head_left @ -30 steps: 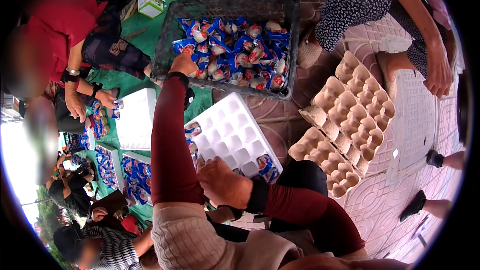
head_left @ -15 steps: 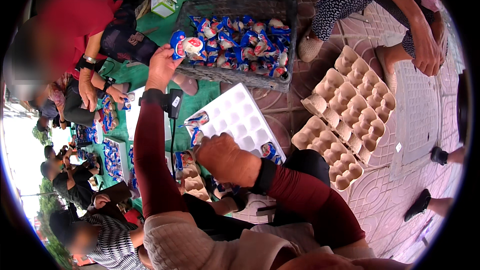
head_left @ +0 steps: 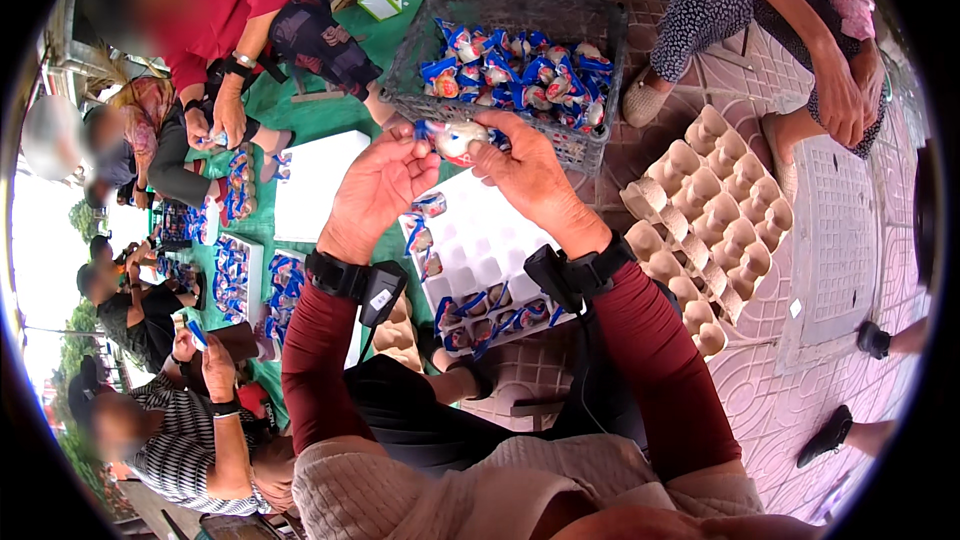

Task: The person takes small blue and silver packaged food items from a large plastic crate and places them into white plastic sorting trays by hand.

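Note:
Between my two hands, just in front of the crate, is a wrapped egg in a clear and blue plastic packet. My left hand pinches the blue end of the packet at its fingertips. My right hand is closed round the other end, thumb on the near side. Below them the white egg tray lies at my knees. Wrapped eggs fill cups along its left side and near edge, while cups in its middle are bare. Beyond my hands, the black plastic crate holds a heap of wrapped eggs.
Brown pulp egg trays lie overlapping at right. A seated person is beyond them. At left, people handle packets beside white trays of wrapped eggs on a green sheet. A white board or lid lies there.
My left hand has brought the wrapped egg from the crate's left corner to its front. My right hand has risen from the white tray to grip it. More wrapped eggs now show along the tray.

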Demonstrator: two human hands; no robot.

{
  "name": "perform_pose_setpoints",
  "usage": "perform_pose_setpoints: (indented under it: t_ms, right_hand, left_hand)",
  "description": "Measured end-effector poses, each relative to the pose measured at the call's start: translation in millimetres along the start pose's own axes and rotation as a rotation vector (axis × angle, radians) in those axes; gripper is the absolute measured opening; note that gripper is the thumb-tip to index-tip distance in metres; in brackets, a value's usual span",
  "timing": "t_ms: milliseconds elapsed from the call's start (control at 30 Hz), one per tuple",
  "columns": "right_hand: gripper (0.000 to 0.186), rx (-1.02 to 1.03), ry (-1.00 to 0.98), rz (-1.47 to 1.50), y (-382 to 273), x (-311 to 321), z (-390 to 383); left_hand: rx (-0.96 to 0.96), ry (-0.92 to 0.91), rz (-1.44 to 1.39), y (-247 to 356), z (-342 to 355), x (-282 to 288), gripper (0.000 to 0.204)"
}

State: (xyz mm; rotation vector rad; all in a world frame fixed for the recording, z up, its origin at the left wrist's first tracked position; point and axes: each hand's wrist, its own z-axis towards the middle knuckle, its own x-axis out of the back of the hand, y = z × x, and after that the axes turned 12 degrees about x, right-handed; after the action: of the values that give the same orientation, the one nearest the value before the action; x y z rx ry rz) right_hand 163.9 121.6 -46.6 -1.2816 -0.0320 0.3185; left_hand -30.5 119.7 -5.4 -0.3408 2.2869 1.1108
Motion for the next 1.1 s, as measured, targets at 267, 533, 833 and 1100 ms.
perform_pose_setpoints:
  t_ms: [267, 533, 833, 1100]
  right_hand:
    - [0.033, -0.022, -0.016, 0.000, 4.7, -14.8, -15.5]
    - [0.035, 0.328, -0.283, -0.340, 7.2, -37.6, -34.8]
    - [0.019, 0.414, -0.318, -0.827, -2.5, -12.8, -32.0]
    - [0.031, 0.160, -0.517, -0.917, -11.8, -12.2, -28.7]
  left_hand:
    - [-0.136, 0.346, 0.434, -27.9, -26.2, -8.9, 0.046]
    - [-0.196, 0.366, 0.289, -55.9, -23.0, 21.9, 0.034]
    - [-0.342, 0.782, 0.460, -109.4, 11.6, 159.2, 0.045]
    - [-0.453, 1.289, 1.068, -199.2, 72.0, 239.8, 0.039]
